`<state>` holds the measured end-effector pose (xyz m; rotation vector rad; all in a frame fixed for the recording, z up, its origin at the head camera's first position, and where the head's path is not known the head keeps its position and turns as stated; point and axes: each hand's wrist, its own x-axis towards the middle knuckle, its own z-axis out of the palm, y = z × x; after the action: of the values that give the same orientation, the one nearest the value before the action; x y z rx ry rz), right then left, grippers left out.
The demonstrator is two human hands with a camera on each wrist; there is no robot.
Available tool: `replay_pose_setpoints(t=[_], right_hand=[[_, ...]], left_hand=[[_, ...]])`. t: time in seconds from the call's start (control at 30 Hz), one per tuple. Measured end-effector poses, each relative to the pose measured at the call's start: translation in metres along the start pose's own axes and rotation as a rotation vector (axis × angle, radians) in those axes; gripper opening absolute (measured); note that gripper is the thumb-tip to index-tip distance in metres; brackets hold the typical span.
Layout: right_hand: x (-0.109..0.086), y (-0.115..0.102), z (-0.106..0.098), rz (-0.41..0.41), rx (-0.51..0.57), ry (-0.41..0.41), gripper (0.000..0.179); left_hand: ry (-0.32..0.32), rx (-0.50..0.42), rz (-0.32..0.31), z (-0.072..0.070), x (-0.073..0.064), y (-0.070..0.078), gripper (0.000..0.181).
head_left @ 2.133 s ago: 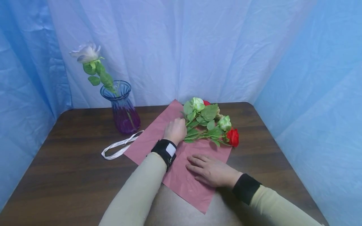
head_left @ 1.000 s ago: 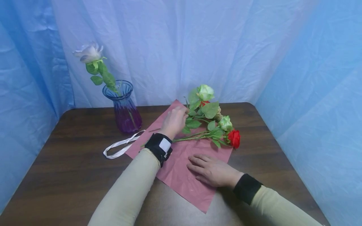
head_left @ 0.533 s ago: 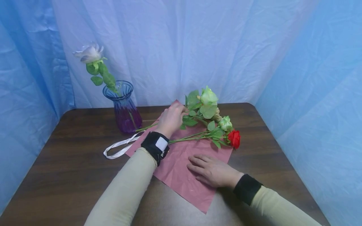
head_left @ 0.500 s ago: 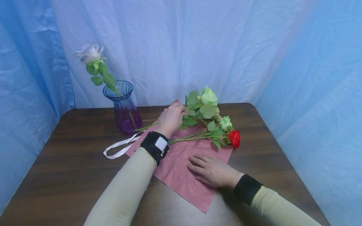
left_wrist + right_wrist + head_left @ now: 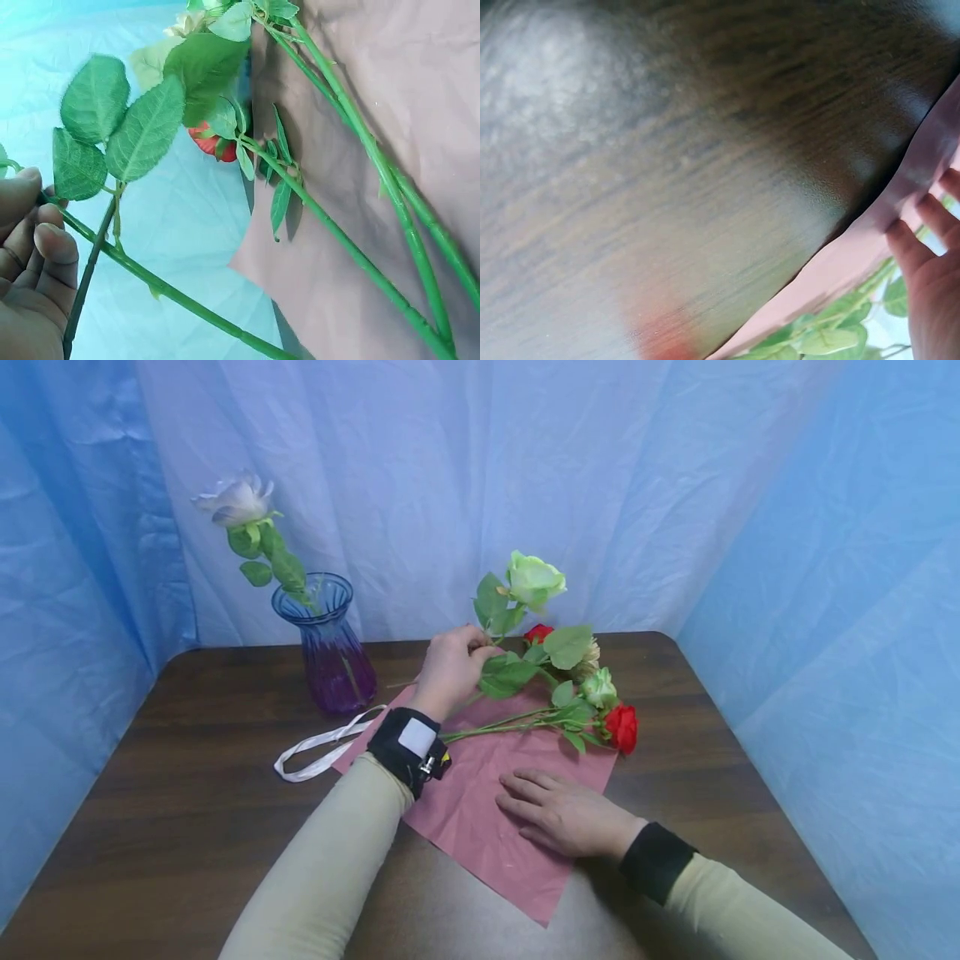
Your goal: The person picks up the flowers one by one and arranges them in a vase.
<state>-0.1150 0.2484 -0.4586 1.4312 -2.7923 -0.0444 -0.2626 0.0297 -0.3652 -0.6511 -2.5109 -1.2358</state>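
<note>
In the head view my left hand point(image 5: 452, 667) pinches the stem of a pale green rose point(image 5: 534, 579) between thumb and fingers. This rose stands tilted above the other flowers. The left wrist view shows the left hand point(image 5: 37, 262) on the thin green stem point(image 5: 180, 306), beside a three-part leaf point(image 5: 146, 135). My right hand point(image 5: 566, 814) lies flat, fingers spread, on the pink wrapping paper point(image 5: 480, 802). On the paper's far right lie a second pale green rose point(image 5: 598, 687), a red rose point(image 5: 621, 728), another red rose point(image 5: 538, 633) and a beige flower point(image 5: 591, 653).
At the back left, a blue-and-purple glass vase point(image 5: 337, 652) holds one white rose point(image 5: 238, 502). A white ribbon loop point(image 5: 296, 770) lies by the paper's left corner on the dark wooden table point(image 5: 150, 827). Light blue curtains point(image 5: 600, 485) hang around the table.
My left hand has moved from the bunched stems toward the back, raising one pale green rose above the other flowers. The stems below have spread apart. The right hand stays in place.
</note>
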Motion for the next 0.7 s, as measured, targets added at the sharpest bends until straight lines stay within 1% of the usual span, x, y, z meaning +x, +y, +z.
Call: replay_pose_setpoints(t=[0.07, 0.2, 0.3, 0.4, 0.57, 0.67, 0.7], right_hand=[[0.000, 0.000, 0.000, 0.002, 0.002, -0.002, 0.058], [-0.001, 0.000, 0.001, 0.011, 0.015, -0.009, 0.058], [-0.001, 0.000, 0.001, 0.019, 0.023, -0.016, 0.059], [-0.001, -0.001, 0.001, 0.025, 0.025, -0.015, 0.059], [0.000, -0.001, 0.001, 0.025, 0.001, -0.001, 0.057], [0.000, -0.002, 0.001, 0.025, -0.004, -0.002, 0.057], [0.001, -0.002, 0.001, 0.026, -0.003, -0.004, 0.057]], left_hand=[[0.011, -0.067, -0.035, 0.000, 0.000, -0.002, 0.015], [0.055, -0.148, -0.078, -0.001, 0.000, -0.005, 0.012], [0.092, -0.177, -0.082, -0.004, 0.001, -0.007, 0.010], [0.116, -0.226, -0.105, -0.008, 0.003, -0.007, 0.009], [0.115, -0.360, -0.188, -0.016, 0.005, -0.010, 0.017], [0.100, -0.423, -0.226, -0.020, 0.005, -0.011, 0.020], [0.100, -0.430, -0.230, -0.021, 0.005, -0.011, 0.020]])
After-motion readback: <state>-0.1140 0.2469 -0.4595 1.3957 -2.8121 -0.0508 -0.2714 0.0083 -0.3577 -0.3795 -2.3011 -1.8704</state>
